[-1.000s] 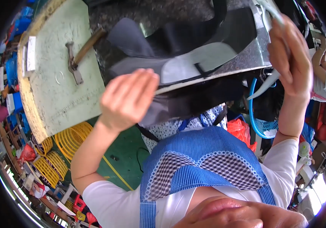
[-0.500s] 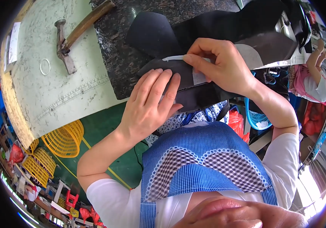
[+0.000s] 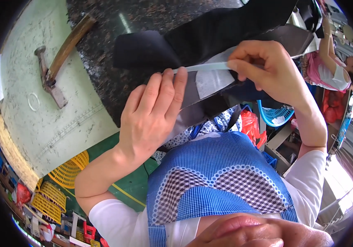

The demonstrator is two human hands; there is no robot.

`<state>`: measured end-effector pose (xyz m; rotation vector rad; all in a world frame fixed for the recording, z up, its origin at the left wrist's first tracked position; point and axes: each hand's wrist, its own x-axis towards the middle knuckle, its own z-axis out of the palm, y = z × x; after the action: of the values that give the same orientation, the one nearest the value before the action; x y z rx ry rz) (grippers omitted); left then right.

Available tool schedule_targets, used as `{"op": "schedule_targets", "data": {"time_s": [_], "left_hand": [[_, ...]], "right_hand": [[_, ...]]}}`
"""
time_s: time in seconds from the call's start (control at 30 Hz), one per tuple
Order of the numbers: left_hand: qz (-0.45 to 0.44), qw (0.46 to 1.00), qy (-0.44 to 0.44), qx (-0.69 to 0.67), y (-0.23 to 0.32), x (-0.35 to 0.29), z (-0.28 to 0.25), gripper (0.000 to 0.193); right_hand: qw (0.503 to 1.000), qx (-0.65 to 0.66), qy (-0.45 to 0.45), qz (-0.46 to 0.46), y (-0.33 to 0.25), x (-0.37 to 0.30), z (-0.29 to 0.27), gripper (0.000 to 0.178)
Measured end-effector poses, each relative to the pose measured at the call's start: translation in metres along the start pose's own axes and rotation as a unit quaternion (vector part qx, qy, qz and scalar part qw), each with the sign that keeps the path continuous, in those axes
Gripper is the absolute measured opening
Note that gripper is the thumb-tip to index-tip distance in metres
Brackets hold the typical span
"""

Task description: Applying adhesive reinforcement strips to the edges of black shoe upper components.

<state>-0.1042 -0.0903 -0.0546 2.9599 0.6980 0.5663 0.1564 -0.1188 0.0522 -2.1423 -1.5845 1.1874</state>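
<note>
A narrow white strip (image 3: 207, 66) runs along the edge of a dark, leather-like sheet (image 3: 191, 87). My right hand (image 3: 271, 72) pinches the strip's right end between thumb and forefinger, holding it taut. With fingers stretched out flat, my left hand (image 3: 153, 103) presses the strip's other end and the sheet beneath it. Between the hands, a light grey patch (image 3: 212, 82) shows on the sheet. Several other black pieces (image 3: 141, 47) lie just beyond, on a dark speckled stone slab (image 3: 102, 61). My left fingertips cover part of the sheet's edge.
A wooden-handled hammer (image 3: 55, 78) and a thin white ring (image 3: 33, 101) lie on the pale board (image 3: 16, 136) to the left. Yellow baskets (image 3: 69, 168) stand on the green floor below. A blue basket (image 3: 273, 113) is at right, with another person (image 3: 328, 66) beyond.
My right hand has moved right, drawing out a longer, tauter stretch of white strip. My left fingers now press the strip's left end. The view has shifted, too.
</note>
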Motion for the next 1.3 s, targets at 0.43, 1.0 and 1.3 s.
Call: {"op": "schedule_targets", "data": {"time_s": [0.43,1.0,1.3], "left_hand": [[0.073,0.981,-0.141,0.111,0.054,0.071,-0.007,0.054],[0.093,0.977,-0.152,0.114,0.063,0.121,-0.009,0.052],[0.029,0.993,-0.118,-0.001,0.056,0.126,0.002,0.058]], "right_hand": [[0.897,-0.386,0.123,-0.178,0.044,0.022,-0.023,0.029],[0.974,-0.091,0.162,-0.128,0.099,0.024,-0.027,0.023],[0.973,0.079,0.075,-0.204,0.113,0.017,-0.037,0.014]]}}
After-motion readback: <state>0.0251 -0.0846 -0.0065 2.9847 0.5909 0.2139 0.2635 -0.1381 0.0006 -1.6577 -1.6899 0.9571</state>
